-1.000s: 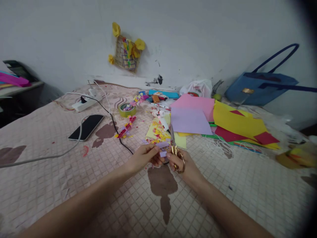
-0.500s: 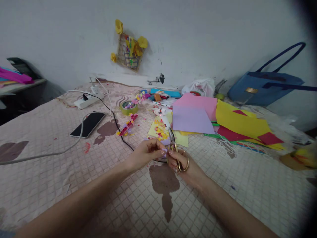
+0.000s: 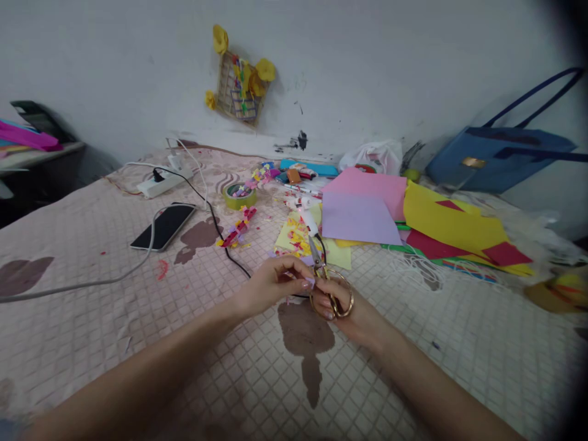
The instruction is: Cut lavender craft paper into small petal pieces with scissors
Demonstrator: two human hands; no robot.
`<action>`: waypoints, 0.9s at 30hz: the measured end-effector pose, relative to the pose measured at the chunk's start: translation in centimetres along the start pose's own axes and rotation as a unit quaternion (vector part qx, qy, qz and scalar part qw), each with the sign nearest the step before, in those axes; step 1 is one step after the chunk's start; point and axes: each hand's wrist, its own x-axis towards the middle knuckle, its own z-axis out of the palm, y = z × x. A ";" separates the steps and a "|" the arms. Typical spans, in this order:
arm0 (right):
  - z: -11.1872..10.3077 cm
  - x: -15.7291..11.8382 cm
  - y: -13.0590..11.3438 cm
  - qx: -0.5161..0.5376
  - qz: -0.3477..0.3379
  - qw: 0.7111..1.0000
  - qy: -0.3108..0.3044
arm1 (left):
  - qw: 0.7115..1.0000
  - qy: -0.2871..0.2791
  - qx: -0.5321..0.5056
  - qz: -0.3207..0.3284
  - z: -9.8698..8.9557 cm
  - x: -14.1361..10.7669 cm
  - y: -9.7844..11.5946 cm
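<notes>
My left hand (image 3: 283,277) pinches a small lilac paper piece (image 3: 311,282) between thumb and fingertips. Close against it on the right, my right hand (image 3: 335,298) is closed around gold-handled scissors (image 3: 341,301), whose blades point up and away from me. The fingertips of both hands meet around the paper piece. Just beyond them, small yellow, pink and red paper cuttings (image 3: 296,237) lie on a pale yellow sheet. A white glue gun (image 3: 309,222) rests beside the cuttings, its black cord passing behind the hands.
Lilac (image 3: 358,217), pink and yellow (image 3: 454,220) sheets lie right of centre, with white string (image 3: 416,266) before them. A phone (image 3: 164,226), power strip (image 3: 164,183), green tape roll (image 3: 239,196) and red paper strip (image 3: 239,227) are left. A blue bag (image 3: 496,156) stands back right.
The lilac piece shows less between my fingertips, and the scissors have shifted very slightly right. The whole view has moved a little; both hands keep their hold.
</notes>
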 end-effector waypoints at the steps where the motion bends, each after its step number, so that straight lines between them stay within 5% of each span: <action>1: 0.0 0.0 0.0 0.005 0.002 1.000 -0.004 | 1.000 -0.005 0.010 0.010 0.0 0.0 0.1; 11: 0.1 -0.3 -0.3 -0.040 -0.030 0.998 0.035 | 0.996 0.037 -0.074 -0.037 0.1 0.1 -0.5; 16: 0.2 -0.2 -0.2 0.001 0.017 1.000 0.001 | 0.999 0.006 0.036 0.032 0.3 -0.2 0.2; 20: 0.0 -0.2 -0.3 0.012 -0.021 1.000 0.011 | 0.990 -0.003 0.117 0.073 0.2 -0.2 0.7; 27: -0.9 -0.1 -1.6 -0.190 -0.113 0.960 0.174 | 0.972 0.160 0.165 0.050 -3.8 1.2 1.1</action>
